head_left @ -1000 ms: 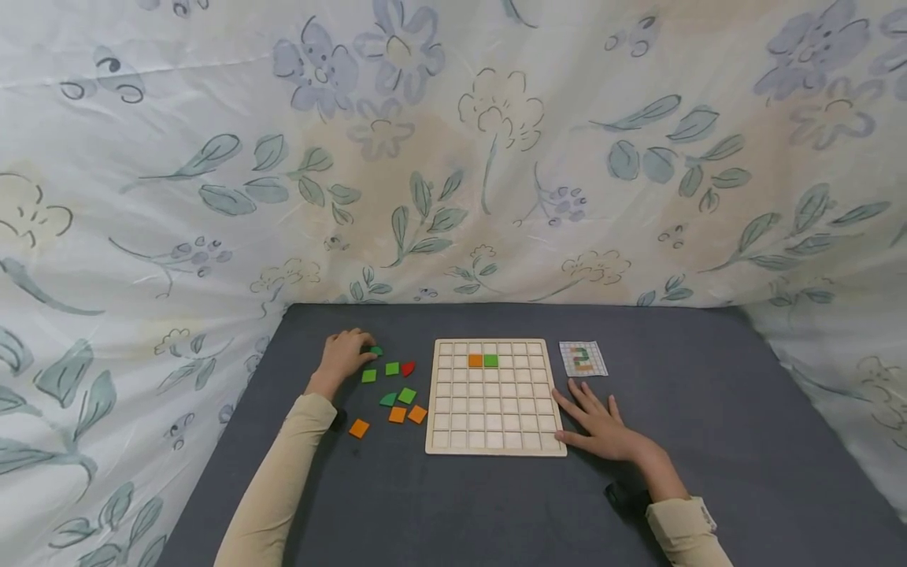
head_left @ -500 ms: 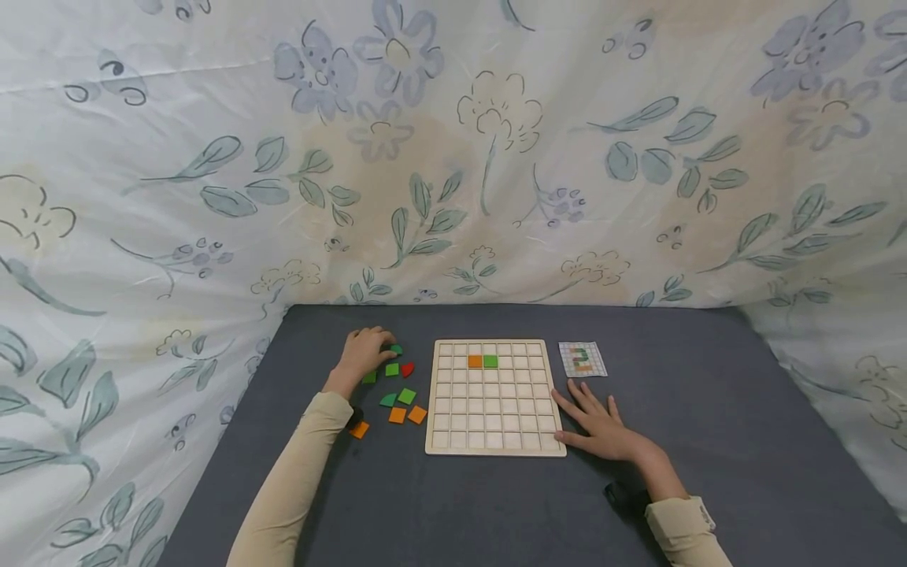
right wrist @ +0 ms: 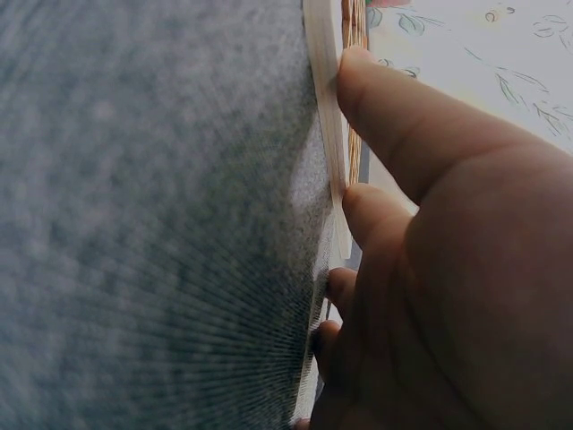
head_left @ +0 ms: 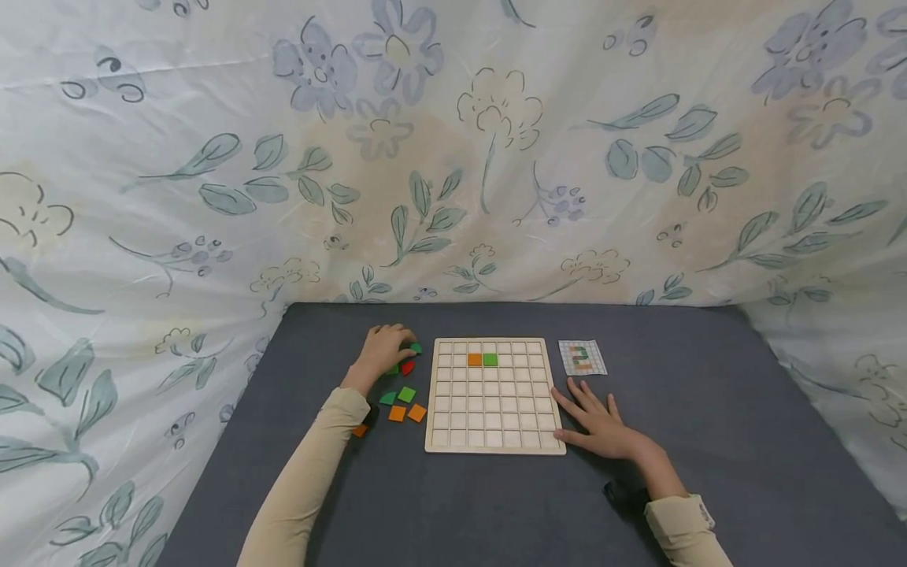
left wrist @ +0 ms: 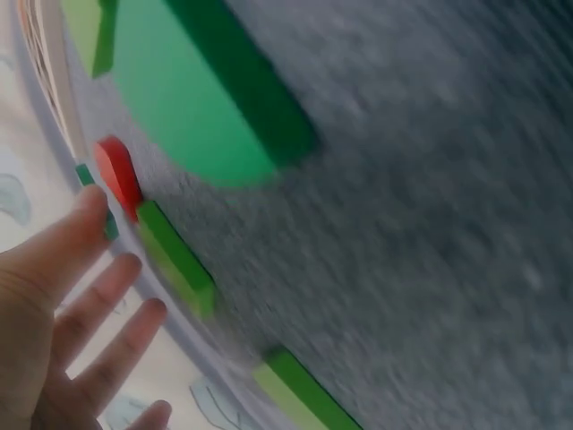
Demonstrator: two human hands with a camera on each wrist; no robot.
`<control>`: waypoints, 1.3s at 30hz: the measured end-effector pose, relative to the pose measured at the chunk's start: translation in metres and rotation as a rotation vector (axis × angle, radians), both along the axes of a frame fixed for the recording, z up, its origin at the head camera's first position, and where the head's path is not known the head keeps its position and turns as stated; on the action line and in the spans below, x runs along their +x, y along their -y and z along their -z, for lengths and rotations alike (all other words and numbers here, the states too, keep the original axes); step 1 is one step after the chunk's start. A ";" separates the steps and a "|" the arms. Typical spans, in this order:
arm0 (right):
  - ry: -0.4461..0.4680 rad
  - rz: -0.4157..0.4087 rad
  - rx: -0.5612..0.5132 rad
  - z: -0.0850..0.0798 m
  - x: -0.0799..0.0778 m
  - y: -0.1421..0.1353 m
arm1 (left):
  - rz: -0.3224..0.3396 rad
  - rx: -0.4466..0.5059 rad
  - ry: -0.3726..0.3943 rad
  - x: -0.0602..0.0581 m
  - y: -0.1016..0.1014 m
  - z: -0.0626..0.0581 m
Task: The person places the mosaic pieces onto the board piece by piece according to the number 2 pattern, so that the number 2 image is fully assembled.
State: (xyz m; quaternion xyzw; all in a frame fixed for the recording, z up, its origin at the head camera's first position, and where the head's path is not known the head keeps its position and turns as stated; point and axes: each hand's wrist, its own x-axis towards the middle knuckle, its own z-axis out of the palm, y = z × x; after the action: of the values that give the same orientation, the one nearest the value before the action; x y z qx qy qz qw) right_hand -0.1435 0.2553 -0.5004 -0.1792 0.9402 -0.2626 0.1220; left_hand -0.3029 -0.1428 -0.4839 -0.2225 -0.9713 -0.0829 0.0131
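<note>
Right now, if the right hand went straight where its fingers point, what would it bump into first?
Probably the wooden board: the thumb and index finger of the right hand seem to touch its edge. Farther across, the green square tile might come next, though depth is unclear.

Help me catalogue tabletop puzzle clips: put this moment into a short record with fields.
Left hand: pinches a dark green piece
Right hand: fingers spread, touching the right edge of the wooden grid board
On the board: an orange tile and a light green tile, side by side, second row from the far edge
Loose, left of board: red piece, curved green piece, green and orange squares, some partly hidden
Right of board: pattern card
Backdrop: floral cloth
</note>
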 end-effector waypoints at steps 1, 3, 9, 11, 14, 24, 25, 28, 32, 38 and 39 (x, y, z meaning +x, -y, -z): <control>0.000 0.000 0.002 0.000 0.000 0.000 | 0.002 -0.005 -0.001 0.000 -0.002 0.001; 0.003 0.002 0.002 0.000 0.000 0.000 | 0.009 -0.012 -0.003 -0.001 -0.006 0.002; 0.016 -0.002 0.002 0.000 -0.001 0.000 | 0.027 -0.012 -0.003 -0.004 -0.018 0.003; 0.016 -0.002 0.001 -0.001 -0.001 0.000 | 0.037 -0.012 -0.020 -0.004 -0.021 0.003; 0.009 -0.002 0.002 -0.001 -0.001 0.000 | 0.048 -0.011 -0.029 -0.004 -0.026 0.003; 0.004 -0.003 -0.004 0.000 0.000 -0.001 | 0.076 0.007 0.004 -0.003 -0.044 -0.003; 0.004 -0.003 -0.004 -0.001 0.000 -0.001 | 0.080 0.010 0.006 -0.003 -0.046 -0.003; 0.004 -0.001 0.000 -0.001 0.000 -0.001 | 0.095 0.021 0.013 -0.002 -0.051 -0.004; 0.008 0.004 0.013 0.000 -0.001 0.000 | 0.119 0.022 0.008 -0.001 -0.058 -0.004; 0.024 0.004 0.002 -0.001 -0.001 0.001 | 0.139 0.042 0.015 0.000 -0.068 -0.004; 0.024 0.002 -0.003 -0.001 -0.001 0.001 | 0.140 0.041 0.017 0.000 -0.070 -0.004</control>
State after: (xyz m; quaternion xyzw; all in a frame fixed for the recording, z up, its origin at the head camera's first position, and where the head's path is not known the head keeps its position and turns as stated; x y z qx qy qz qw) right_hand -0.1449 0.2541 -0.4996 -0.1753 0.9385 -0.2663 0.1328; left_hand -0.3031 -0.0729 -0.4797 -0.2891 -0.9515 -0.1053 0.0034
